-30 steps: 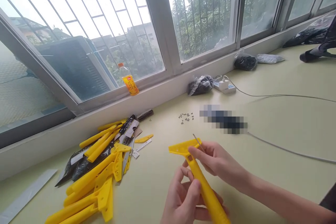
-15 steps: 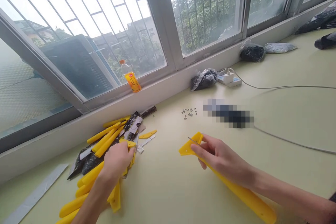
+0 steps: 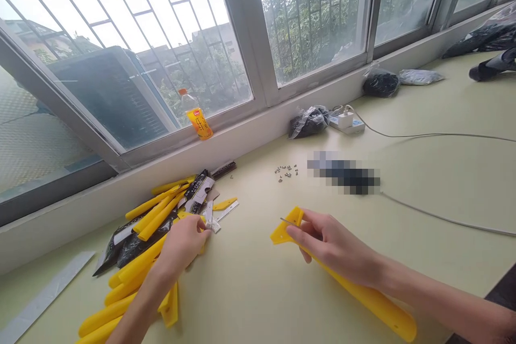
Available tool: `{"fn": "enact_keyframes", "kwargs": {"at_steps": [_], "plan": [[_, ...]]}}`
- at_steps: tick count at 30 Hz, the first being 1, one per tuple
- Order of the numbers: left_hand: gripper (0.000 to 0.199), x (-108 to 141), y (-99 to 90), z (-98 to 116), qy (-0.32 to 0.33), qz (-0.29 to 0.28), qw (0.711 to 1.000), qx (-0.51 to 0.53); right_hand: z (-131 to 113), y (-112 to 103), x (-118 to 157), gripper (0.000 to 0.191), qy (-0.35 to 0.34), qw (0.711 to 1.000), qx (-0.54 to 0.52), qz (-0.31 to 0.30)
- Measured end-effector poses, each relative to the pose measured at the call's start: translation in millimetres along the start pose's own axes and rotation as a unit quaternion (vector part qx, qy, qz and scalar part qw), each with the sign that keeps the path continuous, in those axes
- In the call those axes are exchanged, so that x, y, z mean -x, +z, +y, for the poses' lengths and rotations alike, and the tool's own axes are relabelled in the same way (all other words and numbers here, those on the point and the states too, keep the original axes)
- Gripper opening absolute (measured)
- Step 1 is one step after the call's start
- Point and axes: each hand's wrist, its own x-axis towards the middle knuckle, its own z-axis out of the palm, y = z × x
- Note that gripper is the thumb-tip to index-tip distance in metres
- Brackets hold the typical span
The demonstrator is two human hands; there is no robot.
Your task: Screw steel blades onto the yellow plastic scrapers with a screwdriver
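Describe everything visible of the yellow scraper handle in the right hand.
The yellow scraper handle looks plastic: flared head with holes, long rounded shaft, dark spot near its end. It slants upper left to lower right over the table, gripped near the head by the right hand; a thin metal rod crosses the head.

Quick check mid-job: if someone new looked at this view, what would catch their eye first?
Probably the long yellow handle with its flared head, gripped in the right hand right of centre. Next, the heap of similar yellow handles at left, where the left hand reaches in. Beyond them, an orange-capped bottle stands out on the window ledge.
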Motion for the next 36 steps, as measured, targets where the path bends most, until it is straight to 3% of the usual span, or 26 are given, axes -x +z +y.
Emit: {"fn": "enact_keyframes", "kwargs": {"at_steps": [3,6,9,12,16,18,20,22,25,28,32,36], "plan": [[0.018,-0.1,4.2,1.2,0.031,0.033,0.999,0.006,1.1,0.3,-1.2,0.038,-0.001,1.0,0.002,0.001],[0.024,3.3,-0.5,5.6,0.058,0.106,0.993,0.003,4.8,1.0,-2.6,0.038,-0.005,1.0,0.007,0.006],[0.025,14.4,-9.9,16.1,0.078,0.166,0.978,0.096,7.4,1.8,-2.7,0.036,-0.01,1.0,0.01,0.008],[0.026,32.6,-8.0,36.0,0.131,0.097,0.948,0.274,7.5,2.6,-2.0,0.034,-0.013,1.0,0.01,0.013],[0.034,51.0,10.4,61.5,0.161,-0.003,0.915,0.37,7.1,3.2,-1.8,0.033,-0.017,1.0,0.014,0.021],[0.05,51.8,12.3,61.7,0.148,-0.018,0.93,0.335,7.7,3.2,-2.1,0.033,-0.017,1.0,0.014,0.021],[0.06,46.7,6.0,50.6,0.12,0.006,0.966,0.229,8.6,3.1,-2.3,0.032,-0.017,1.0,0.013,0.02],[0.051,37.4,-3.6,32.2,0.078,0.039,0.991,0.104,9.1,3.0,-2.4,0.031,-0.018,1.0,0.011,0.017],[0.038,21.6,-9.5,6.2,0.038,0.024,0.999,-0.006,7.6,2.8,-2.1,0.031,-0.017,1.0,0.009,0.012],[0.033,10.5,0.1,-4.3,0.039,0.003,0.999,-0.016,2.7,1.9,-1.1,0.033,-0.009,1.0,0.005,0.004],[0.027,5.0,13.5,-0.4,0.068,0.021,0.997,0.01,-3.1,-0.3,-0.3,0.029,-0.002,1.0,-0.021,-0.019],[0.032,2.8,9.0,-1.9,0.052,0.015,0.998,0.029,0.7,-0.7,-1.5,0.017,-0.018,0.998,-0.025,-0.051]]}}
